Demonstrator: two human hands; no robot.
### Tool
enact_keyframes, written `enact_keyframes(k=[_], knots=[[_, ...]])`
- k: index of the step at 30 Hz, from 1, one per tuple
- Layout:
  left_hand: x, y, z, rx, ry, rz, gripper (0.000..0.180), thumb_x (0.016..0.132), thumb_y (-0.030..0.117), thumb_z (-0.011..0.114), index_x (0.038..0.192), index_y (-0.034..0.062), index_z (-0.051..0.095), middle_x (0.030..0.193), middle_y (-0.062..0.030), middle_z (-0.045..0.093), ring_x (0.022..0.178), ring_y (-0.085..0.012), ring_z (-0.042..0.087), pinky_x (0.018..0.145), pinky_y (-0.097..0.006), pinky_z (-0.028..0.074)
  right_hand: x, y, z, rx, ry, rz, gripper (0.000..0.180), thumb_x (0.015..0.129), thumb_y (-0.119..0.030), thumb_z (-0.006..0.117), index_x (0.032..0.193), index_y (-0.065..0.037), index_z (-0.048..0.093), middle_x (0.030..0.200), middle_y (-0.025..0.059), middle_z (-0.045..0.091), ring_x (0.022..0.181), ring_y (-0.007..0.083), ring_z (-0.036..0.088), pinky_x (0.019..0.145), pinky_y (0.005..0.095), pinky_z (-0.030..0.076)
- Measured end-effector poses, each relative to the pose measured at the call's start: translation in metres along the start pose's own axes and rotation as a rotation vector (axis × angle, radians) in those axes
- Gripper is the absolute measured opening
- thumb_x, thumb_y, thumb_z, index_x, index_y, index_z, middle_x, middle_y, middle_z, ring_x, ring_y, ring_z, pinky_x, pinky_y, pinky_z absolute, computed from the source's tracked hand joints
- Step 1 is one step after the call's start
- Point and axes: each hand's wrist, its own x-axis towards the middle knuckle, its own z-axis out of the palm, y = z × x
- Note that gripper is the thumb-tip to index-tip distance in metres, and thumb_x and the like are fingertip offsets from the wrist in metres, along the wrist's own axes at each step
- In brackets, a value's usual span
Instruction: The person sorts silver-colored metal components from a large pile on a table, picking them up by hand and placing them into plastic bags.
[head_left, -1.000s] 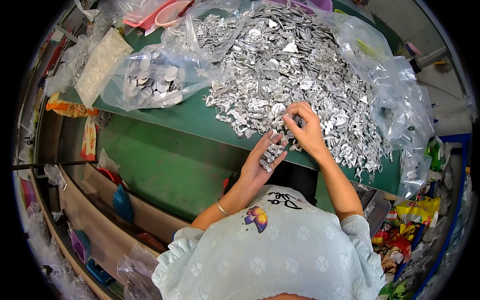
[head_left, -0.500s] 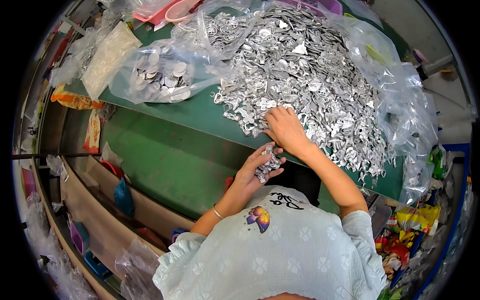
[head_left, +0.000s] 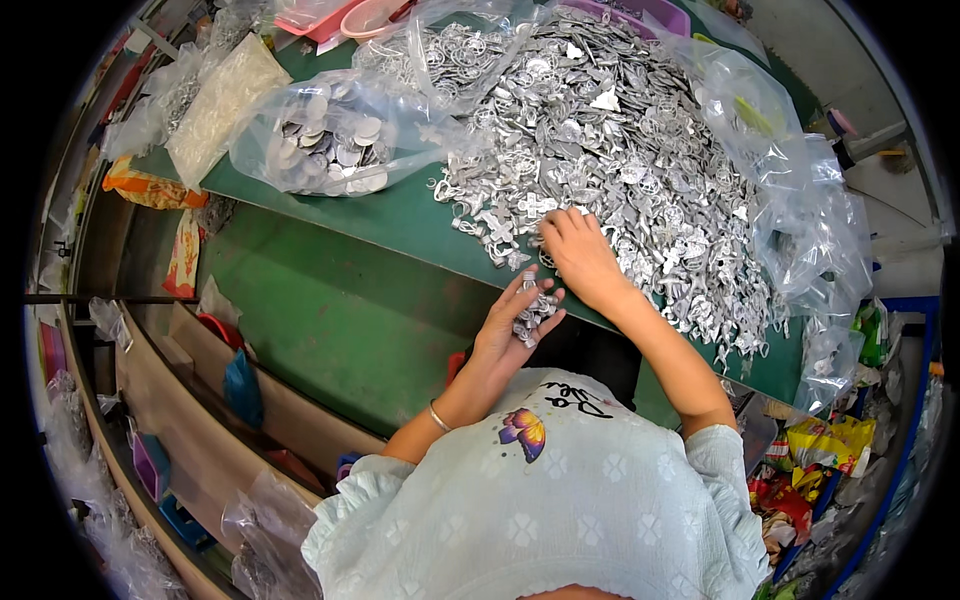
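Left hand [head_left: 499, 332] (metal pieces [head_left: 529, 318] inside) near table edge [head_left: 420, 248]

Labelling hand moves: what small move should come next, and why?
Probably pinch a piece from the heap of silver-coloured pieces with the right hand: its fingertips are at the heap's near edge, while the left hand cups a small cluster of similar pieces.

That head-worn camera looks down, with the shirt [head_left: 560, 490] close at six o'clock, the table [head_left: 405, 218] beyond at twelve.
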Motion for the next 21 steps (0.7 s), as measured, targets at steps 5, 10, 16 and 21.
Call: enact_keyframes(k=[5, 10, 16, 21], knots=[[0.000, 0.000, 0.003, -0.025, 0.027, 0.026, 0.038, 0.082, 0.009, 0.060, 0.118, 0.0139, 0.048, 0.103, -0.0058, 0.056, 0.103, -0.0240, 0.054, 0.085, -0.038, 0.050, -0.002, 0.010, 0.004, 0.123, 0.022, 0.035, 0.024, 0.075, -0.008, 0.053, 0.098, -0.002, 0.053, 0.093, 0.0107, 0.052, 0.090, 0.0264, 0.047, 0.077, 0.0330, 0.036], [0.001, 0.000, 0.002, -0.042, 0.046, 0.062, 0.035, 0.082, 0.009, 0.060, 0.115, 0.0141, 0.051, 0.102, -0.0057, 0.057, 0.103, -0.0235, 0.055, 0.084, -0.038, 0.050, 0.000, 0.013, 0.000, 0.376, 0.306, 0.233, 0.021, 0.075, -0.005, 0.057, 0.096, -0.002, 0.054, 0.086, 0.0109, 0.053, 0.084, 0.0274, 0.048, 0.074, 0.0346, 0.037], [-0.001, -0.001, 0.001, -0.086, 0.066, 0.117, 0.034, 0.082, 0.009, 0.060, 0.114, 0.0137, 0.052, 0.102, -0.0056, 0.057, 0.103, -0.0234, 0.055, 0.084, -0.038, 0.050, -0.003, 0.002, -0.004, 0.010, 0.021, -0.036, 0.014, 0.070, -0.008, 0.053, 0.083, -0.005, 0.056, 0.084, 0.0073, 0.050, 0.085, 0.0215, 0.048, 0.073, 0.0318, 0.037], [-0.003, -0.001, -0.001, -0.097, 0.061, 0.131, 0.033, 0.082, 0.008, 0.060, 0.113, 0.0131, 0.052, 0.101, -0.0058, 0.057, 0.103, -0.0236, 0.055, 0.085, -0.038, 0.050, -0.003, 0.008, 0.000, -0.046, -0.058, -0.133, 0.010, 0.070, -0.009, 0.053, 0.079, -0.005, 0.054, 0.082, 0.0071, 0.050, 0.085, 0.0206, 0.048, 0.073, 0.0307, 0.036]])
